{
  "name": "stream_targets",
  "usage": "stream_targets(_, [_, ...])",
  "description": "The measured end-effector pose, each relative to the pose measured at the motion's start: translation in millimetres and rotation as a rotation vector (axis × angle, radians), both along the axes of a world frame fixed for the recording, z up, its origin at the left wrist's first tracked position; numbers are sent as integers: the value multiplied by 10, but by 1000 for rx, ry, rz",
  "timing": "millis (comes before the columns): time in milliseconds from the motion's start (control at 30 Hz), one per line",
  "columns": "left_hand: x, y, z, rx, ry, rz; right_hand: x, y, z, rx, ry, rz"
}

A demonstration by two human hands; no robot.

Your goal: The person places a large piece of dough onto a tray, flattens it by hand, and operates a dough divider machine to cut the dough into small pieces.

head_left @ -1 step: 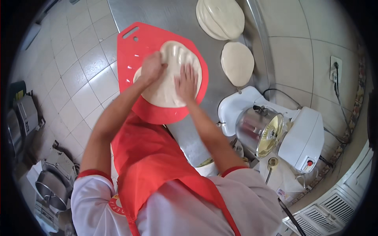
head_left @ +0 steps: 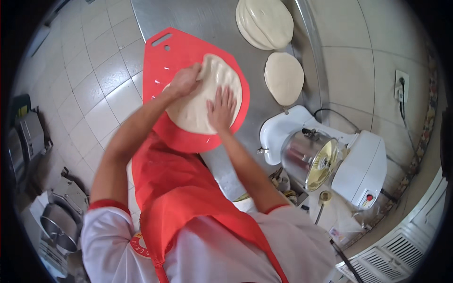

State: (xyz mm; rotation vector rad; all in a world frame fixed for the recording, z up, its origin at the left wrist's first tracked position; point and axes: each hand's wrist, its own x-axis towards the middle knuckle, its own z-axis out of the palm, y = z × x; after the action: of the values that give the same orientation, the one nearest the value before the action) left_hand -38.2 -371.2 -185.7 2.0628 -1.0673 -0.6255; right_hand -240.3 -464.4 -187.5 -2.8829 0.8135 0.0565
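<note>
A pale, flattened round of dough [head_left: 207,106] lies on a red plastic board [head_left: 158,59] with a slotted handle at its far left corner. My left hand [head_left: 186,81] is closed at the dough's far left edge, its fingers curled over the rim and seemingly gripping it; the fingertips are partly hidden. Flat on the right part of the dough rests my right hand [head_left: 221,111], open with the fingers slightly spread. Shallow dents mark the dough's far side.
The board lies on a steel table [head_left: 188,19]. To the right are a single dough round [head_left: 284,78], a stack of dough rounds [head_left: 264,23] and a white stand mixer [head_left: 361,165] with a steel bowl [head_left: 304,158]. A wall socket [head_left: 401,85] holds a black plug.
My right hand has slid slightly toward me over the dough. My left hand has shifted a little to the right, still at the dough's edge. The view has moved slightly.
</note>
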Motion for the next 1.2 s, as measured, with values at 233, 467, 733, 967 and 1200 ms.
stream_targets(233, [229,-143,154,102,-99,159,94,482,352,190,233,-149])
stream_targets(467, [375,60,92,-23,37,376,618,12,435,173,398,193])
stream_targets(733, [113,561,147,-4,-90,619,1200,135,508,122,424,624])
stream_targets(967, [-76,708,55,23,-175,65,6,121,-52,-47,-29,242])
stream_targets(1200, [525,81,193,112,-152,113,468,778,376,203,336,-15])
